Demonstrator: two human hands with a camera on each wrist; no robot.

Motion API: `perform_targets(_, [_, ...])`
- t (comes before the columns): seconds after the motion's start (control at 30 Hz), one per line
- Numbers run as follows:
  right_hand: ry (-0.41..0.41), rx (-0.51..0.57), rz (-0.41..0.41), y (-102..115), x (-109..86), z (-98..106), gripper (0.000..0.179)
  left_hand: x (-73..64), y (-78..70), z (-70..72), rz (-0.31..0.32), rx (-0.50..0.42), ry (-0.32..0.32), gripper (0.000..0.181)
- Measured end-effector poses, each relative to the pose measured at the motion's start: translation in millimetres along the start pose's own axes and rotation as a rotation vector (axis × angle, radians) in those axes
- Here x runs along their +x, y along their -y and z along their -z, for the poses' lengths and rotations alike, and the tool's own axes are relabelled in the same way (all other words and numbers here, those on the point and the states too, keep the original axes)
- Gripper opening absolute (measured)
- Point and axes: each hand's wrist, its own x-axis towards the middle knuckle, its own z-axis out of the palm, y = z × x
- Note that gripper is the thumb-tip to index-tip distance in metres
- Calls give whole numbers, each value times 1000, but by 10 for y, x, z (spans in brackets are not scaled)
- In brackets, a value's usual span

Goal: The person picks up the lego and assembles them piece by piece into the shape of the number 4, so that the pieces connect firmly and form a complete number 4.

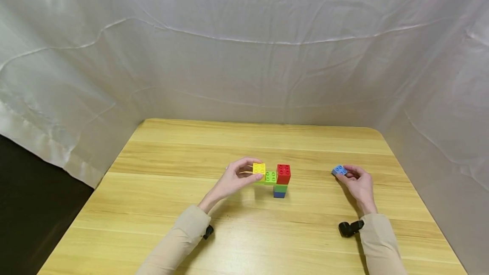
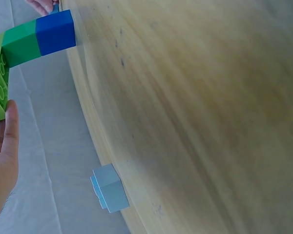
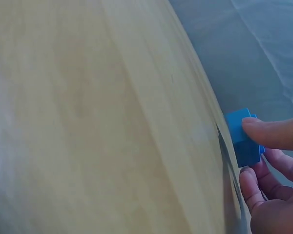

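Observation:
In the head view my left hand pinches the yellow brick at the left end of a joined set of toy building bricks. Beside the yellow one lies a lime green brick. At the set's right end a red brick tops a column, above a green brick and a dark blue brick. Whether this column touches the table I cannot tell. Further right, my right hand holds a lighter blue brick between thumb and fingers, studs facing up.
A pale blue-grey brick stands on the wooden table in the left wrist view; my left hand mostly hides that spot from the head view. Pale cloth hangs behind the table and along its sides. Black devices sit at both wrists.

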Motion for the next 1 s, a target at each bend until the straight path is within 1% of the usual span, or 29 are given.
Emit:
perform_targets(0.1, [4, 36, 23, 20, -16, -2, 49, 0, -2, -1, 4, 1, 0, 41])
perform_targets(0.2, [35, 103, 47, 69, -48, -6, 53, -4, -4, -2, 8, -2, 1, 40])
perform_targets(0.3, [88, 243, 42, 155, -100, -24, 58, -6, -7, 0, 9, -2, -1, 40])
perform_targets(0.43, [149, 425, 51, 273, -172, -79, 57, -4, -10, 2, 11, -3, 1, 40])
perform_targets(0.57, [189, 513, 144, 370, -216, -161, 48, -1, -7, 4, 16, 1, 1, 38])
perform_targets(0.67, [200, 515, 237, 461, -254, -219, 43, -2, -6, 8, 13, 2, 0, 39])
perform_targets(0.77, [213, 517, 309, 546, -293, -275, 41, -2, -9, 10, 8, 0, 1, 40])
perform_targets(0.87, [231, 526, 358, 592, -320, -338, 38, -1, -2, 12, 6, -2, 0, 40])
perform_targets(1.0, [256, 536, 394, 633, -367, -420, 37, -2, 0, 13, 9, -5, -3, 39])
